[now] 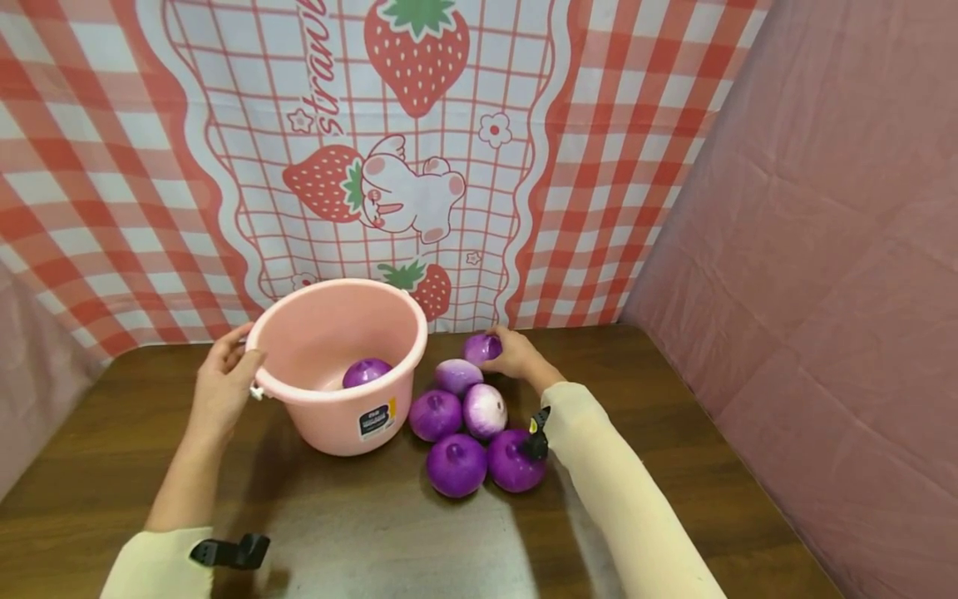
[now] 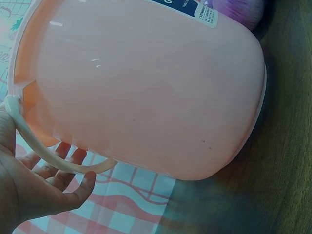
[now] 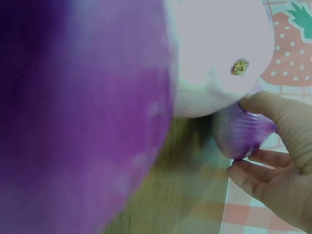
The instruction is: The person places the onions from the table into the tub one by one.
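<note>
My left hand (image 1: 224, 374) grips the rim of a pink bucket (image 1: 348, 416) on its left side, thumb over the edge. In the left wrist view its fingers are bent behind the bucket's pale handle (image 2: 68, 166). Inside the bucket lies one purple onion (image 1: 366, 372). With thumb and fingertips, my right hand (image 1: 516, 356) pinches a purple onion (image 3: 242, 129) at the back of a cluster. Other onions sit close together right of the bucket, among them a paler one (image 1: 485, 411) and a deep purple one (image 1: 456, 466) in front.
The brown wooden table (image 1: 359, 532) carries everything. Behind it hangs a red-checked strawberry cloth (image 1: 599, 208), close behind the bucket. A pink cloth (image 1: 816, 249) stands along the right side. The right sleeve (image 1: 614, 482) passes beside another purple onion (image 1: 515, 466).
</note>
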